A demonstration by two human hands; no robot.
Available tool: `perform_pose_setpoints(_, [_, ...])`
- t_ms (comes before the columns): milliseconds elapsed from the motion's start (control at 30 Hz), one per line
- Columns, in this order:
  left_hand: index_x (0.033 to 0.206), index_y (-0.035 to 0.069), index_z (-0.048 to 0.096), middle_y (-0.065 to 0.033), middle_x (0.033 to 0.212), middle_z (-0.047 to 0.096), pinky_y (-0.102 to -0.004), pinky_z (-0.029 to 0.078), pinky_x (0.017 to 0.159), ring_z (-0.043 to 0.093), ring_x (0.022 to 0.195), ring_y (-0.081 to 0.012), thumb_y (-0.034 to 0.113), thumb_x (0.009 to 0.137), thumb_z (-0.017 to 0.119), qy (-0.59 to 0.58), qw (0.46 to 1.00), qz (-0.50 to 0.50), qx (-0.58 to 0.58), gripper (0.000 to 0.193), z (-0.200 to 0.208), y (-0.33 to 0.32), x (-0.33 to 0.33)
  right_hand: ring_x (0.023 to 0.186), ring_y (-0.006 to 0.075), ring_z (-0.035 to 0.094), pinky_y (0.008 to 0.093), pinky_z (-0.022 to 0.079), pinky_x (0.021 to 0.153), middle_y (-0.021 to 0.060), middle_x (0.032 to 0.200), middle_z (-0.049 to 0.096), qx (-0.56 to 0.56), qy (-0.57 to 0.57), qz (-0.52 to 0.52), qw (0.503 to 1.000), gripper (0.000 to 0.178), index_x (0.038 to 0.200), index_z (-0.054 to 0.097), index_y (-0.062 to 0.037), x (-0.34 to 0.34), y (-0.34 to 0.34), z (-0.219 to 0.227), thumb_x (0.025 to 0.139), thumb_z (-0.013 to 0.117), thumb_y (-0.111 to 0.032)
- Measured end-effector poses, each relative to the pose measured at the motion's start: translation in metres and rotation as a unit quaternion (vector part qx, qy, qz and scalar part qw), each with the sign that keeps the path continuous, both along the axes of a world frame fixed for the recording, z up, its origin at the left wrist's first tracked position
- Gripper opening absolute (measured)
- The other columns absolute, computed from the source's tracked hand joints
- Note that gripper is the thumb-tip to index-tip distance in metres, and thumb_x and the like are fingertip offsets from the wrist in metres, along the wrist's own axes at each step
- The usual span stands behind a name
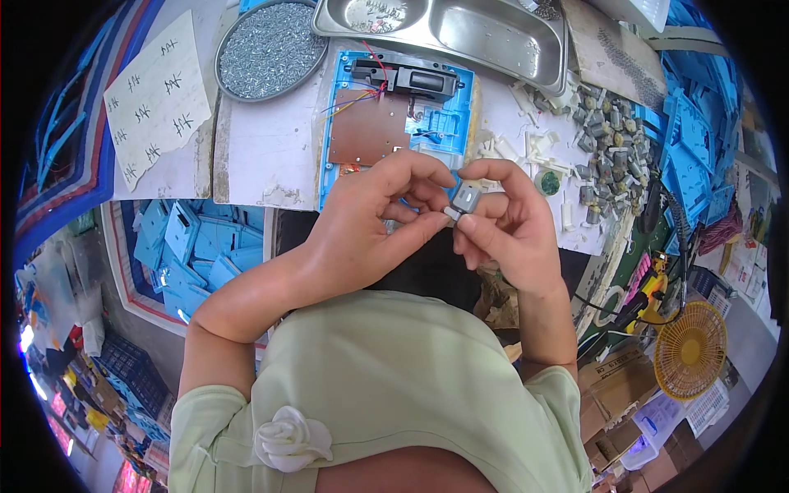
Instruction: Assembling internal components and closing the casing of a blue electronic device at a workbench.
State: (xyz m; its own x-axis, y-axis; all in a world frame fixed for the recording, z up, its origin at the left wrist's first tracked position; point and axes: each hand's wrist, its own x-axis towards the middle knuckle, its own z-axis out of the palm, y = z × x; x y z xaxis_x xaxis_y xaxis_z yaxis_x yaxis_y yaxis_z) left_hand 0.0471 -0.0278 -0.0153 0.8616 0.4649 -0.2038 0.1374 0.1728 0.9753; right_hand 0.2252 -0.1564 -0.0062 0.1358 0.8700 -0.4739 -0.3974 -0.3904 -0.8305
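Note:
In front of my chest, above the table's near edge, my two hands meet at a small grey motor (466,195). The thumb and fingers of my right hand (519,238) are closed around it. My left hand (366,215) pinches a small white plastic piece (452,214) at the motor's lower end; whether the two are joined I cannot tell. Just beyond my hands lies an open blue plastic housing (477,90), holding a brown board (368,131), a black module (419,80) and thin red, blue and yellow wires.
Right of the housing, grey motors (604,131) and white plastic pieces (534,148) lie heaped. A round tray of screws (271,49) and a steel compartment tray (493,49) stand at the back. Blue panels fill a bin (197,246) at left and a stack (686,140) at right.

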Motion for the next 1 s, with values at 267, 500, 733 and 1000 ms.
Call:
perform_pose_setpoints(267, [0.115, 0.004, 0.061, -0.0120, 0.100, 0.071, -0.0358, 0.057, 0.074, 0.071, 0.087, -0.0278, -0.008, 0.083, 0.073, -0.123, 0.891, -0.003, 0.437, 0.036, -0.020, 0.010, -0.001, 0.065, 0.0067, 0.060, 0.0217, 0.047, 0.063, 0.0015, 0.071, 0.065, 0.071, -0.174, -0.029, 0.982, 0.047, 0.132, 0.054, -0.0014, 0.003, 0.009, 0.005, 0.091, 0.075, -0.011])
perform_pose_setpoints(500, [0.099, 0.004, 0.066, -0.0127, 0.097, 0.073, -0.0366, 0.057, 0.073, 0.071, 0.084, -0.0297, -0.007, 0.081, 0.075, -0.162, 0.920, 0.010, 0.356, 0.023, -0.013, 0.021, 0.000, 0.062, 0.0127, 0.061, 0.0262, 0.051, 0.057, 0.0065, 0.084, 0.068, 0.225, -0.403, -0.004, 0.887, 0.040, 0.105, 0.068, -0.0021, 0.001, 0.011, 0.000, 0.072, 0.091, -0.006])
perform_pose_setpoints(733, [0.094, 0.003, 0.066, -0.0140, 0.104, 0.072, -0.0364, 0.056, 0.083, 0.071, 0.094, -0.0286, -0.006, 0.082, 0.074, -0.121, 0.946, 0.012, 0.300, 0.017, -0.010, 0.019, -0.003, 0.070, 0.0239, 0.066, 0.0314, 0.053, 0.059, 0.0096, 0.088, 0.068, 0.319, -0.523, 0.022, 0.790, 0.040, 0.100, 0.067, -0.0049, 0.002, 0.013, 0.001, 0.067, 0.090, -0.004])
perform_pose_setpoints(1000, [0.092, 0.004, 0.068, -0.0127, 0.107, 0.067, -0.0341, 0.054, 0.083, 0.067, 0.096, -0.0263, -0.004, 0.079, 0.077, -0.118, 0.942, 0.037, 0.311, 0.018, -0.014, 0.015, -0.006, 0.073, 0.0255, 0.067, 0.0344, 0.053, 0.059, 0.0097, 0.094, 0.067, 0.352, -0.566, 0.007, 0.746, 0.042, 0.102, 0.067, -0.0056, -0.004, 0.008, -0.007, 0.066, 0.087, 0.000])
